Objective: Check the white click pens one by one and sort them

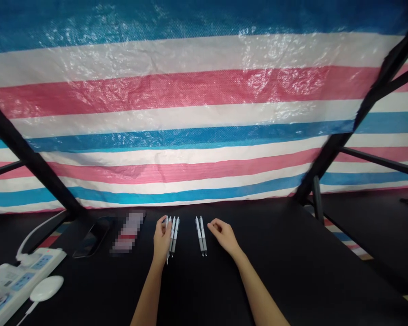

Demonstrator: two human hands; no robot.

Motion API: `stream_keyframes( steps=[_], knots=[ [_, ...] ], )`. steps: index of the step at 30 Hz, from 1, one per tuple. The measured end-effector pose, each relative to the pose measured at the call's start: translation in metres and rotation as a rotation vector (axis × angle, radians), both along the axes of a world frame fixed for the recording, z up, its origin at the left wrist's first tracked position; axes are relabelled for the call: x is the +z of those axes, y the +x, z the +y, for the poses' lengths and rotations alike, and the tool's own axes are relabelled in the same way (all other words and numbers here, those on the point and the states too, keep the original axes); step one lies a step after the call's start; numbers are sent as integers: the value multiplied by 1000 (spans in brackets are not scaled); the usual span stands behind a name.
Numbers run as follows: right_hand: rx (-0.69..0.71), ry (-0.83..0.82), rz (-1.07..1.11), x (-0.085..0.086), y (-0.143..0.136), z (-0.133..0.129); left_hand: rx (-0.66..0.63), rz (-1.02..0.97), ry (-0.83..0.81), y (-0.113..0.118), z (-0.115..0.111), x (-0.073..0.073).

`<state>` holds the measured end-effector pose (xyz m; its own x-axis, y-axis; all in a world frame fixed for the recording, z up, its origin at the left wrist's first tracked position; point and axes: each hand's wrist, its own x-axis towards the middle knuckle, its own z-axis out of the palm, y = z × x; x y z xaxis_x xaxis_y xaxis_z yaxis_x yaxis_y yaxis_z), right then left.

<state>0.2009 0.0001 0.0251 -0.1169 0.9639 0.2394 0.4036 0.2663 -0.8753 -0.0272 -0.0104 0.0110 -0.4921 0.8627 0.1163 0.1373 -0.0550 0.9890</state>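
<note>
White plastic comes first at the far left, where a power strip [34, 271] lies slantwise with plugs in it and a white oval device [46, 288] just beside it, probably kept to that edge so that the cords stay out from under the arms. Next along the black table [292, 280] lie a dark phone [91, 240] and then a slab with a blurred-out face [128, 232], both short of the pens, perhaps so that nothing crowds the hands. The left hand [161, 239] comes in at the outer side of a left group of pens [175, 235], its thumb and fingers drawn narrow around the outermost pen [167, 260]; such a pinch suits a slim barrel, though whether that pen is raised off the surface I cannot tell. Those pens stand close together, pointing the same way, as if lined up by eye. Across a bare gap, a right pair of pens [201, 237] lies side by side with the tips toward the person, the gap seeming to keep the two sets distinct. Just beside this pair, the right hand [224, 236] rests with its fingers curled inward; no pen shows in it, and whether thumb and fingertips meet I cannot tell.
</note>
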Motion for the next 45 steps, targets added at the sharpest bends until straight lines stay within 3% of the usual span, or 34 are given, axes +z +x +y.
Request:
stream_keyframes(
  steps=[5,12,17,28,34,39,45],
  knots=[
    [125,92,-258,6,-12,-10,52,118,-41,-11,7,-10],
    [143,154,-412,3,-18,-13,-9,222,-3,-18,15,-22],
    [135,171,-495,2,-21,-15,-53,320,62,-19,15,-23],
    [-18,215,-680,-6,-41,-23,-116,43,12,-2,12,-19],
    [-64,181,-547,-4,-41,-23,-140,163,113,12,6,-8],
    [41,154,-316,3,-21,-14,-210,416,202,24,-4,6],
    [121,150,-118,-2,-7,-1,-363,465,216,29,-12,16]
  ],
)
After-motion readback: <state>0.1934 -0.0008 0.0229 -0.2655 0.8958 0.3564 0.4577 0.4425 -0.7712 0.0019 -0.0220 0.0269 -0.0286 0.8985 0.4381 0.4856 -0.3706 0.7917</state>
